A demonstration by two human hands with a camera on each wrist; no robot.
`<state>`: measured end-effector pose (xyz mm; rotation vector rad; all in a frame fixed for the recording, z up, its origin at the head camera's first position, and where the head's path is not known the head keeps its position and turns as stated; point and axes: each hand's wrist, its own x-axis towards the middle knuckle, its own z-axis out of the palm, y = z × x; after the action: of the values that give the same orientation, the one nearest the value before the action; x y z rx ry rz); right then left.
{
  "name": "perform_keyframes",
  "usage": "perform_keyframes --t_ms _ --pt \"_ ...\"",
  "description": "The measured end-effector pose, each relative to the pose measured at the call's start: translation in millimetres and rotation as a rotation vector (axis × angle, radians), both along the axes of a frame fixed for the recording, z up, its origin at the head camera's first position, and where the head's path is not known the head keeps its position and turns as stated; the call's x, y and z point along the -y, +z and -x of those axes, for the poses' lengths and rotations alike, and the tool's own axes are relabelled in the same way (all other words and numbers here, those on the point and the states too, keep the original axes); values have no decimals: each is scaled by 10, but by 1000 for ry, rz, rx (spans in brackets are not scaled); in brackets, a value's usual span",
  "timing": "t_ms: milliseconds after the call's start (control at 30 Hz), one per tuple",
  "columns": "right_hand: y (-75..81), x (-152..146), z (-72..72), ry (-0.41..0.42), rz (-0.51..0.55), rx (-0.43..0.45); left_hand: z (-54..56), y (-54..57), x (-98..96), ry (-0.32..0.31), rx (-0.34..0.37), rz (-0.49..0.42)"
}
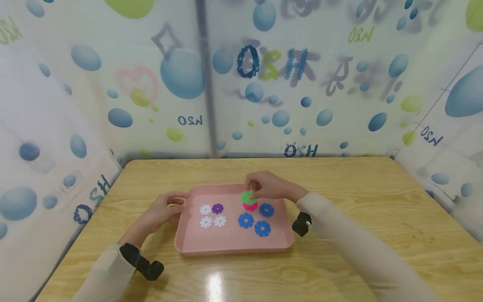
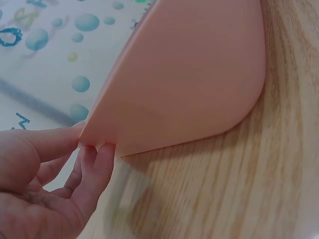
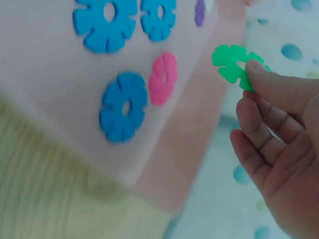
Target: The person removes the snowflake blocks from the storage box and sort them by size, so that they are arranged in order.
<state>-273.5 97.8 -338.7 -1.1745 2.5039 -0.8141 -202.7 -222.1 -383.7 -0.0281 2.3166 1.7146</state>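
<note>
A person's right hand (image 1: 271, 184) holds a green notched disc (image 1: 247, 196) over a pink tray (image 1: 232, 244).
From the head view, the green disc partly hides a hot-pink disc (image 1: 250, 207) near three blue discs (image 1: 241, 220); three white discs (image 1: 201, 222) and a purple disc (image 1: 214, 208) lie at the tray's left, on the tabletop (image 1: 358, 188); by the left wrist, the left hand (image 2: 45, 184) pinches the tray's rim; by the right wrist, thumb and fingers pinch the green disc, clear of the tray floor.

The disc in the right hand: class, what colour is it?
The disc is green, clearest in the right wrist view.
</note>
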Motion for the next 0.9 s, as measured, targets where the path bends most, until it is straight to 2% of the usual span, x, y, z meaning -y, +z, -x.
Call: perform_keyframes --t_ms 233,467,600,900 --pt "95 -410 10 -54 62 -41 -3 3 -9 6 7 17" --pt "122 -817 -20 -164 91 -49 17 9 3 2 15 20" --pt "70 -1025 -20 -208 113 -30 34 -1 13 -7 -1 16" --pt "-204 -1297 40 -257 95 63 30 -25 30 -9 1 -15"
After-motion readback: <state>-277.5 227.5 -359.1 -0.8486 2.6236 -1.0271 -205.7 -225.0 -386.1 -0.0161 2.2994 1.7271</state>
